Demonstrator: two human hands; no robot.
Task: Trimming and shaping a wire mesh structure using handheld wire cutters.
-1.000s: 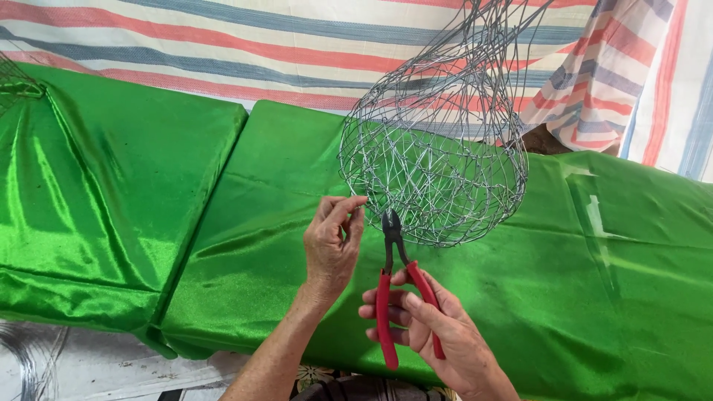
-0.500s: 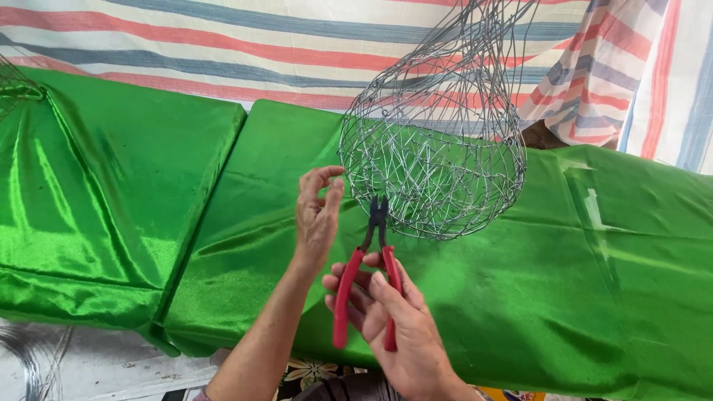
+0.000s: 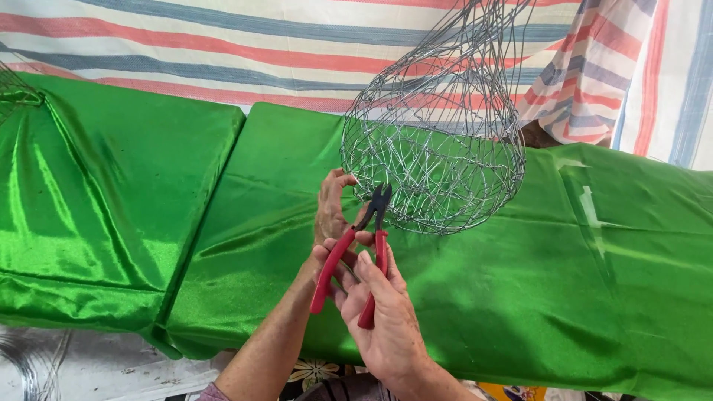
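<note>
Rounded basket of thin grey woven wire (image 3: 434, 160) hangs over the shiny green satin cloth (image 3: 594, 282), its lower left edge at our hands. Left hand (image 3: 332, 208) pinches the rim wire, fingers closed on it. Right hand (image 3: 382, 319) grips the red-handled black-nosed pliers (image 3: 356, 256), handles spread, jaws parted just beside the basket edge. Behind: red, white and blue striped tarpaulin (image 3: 223, 37)
</note>
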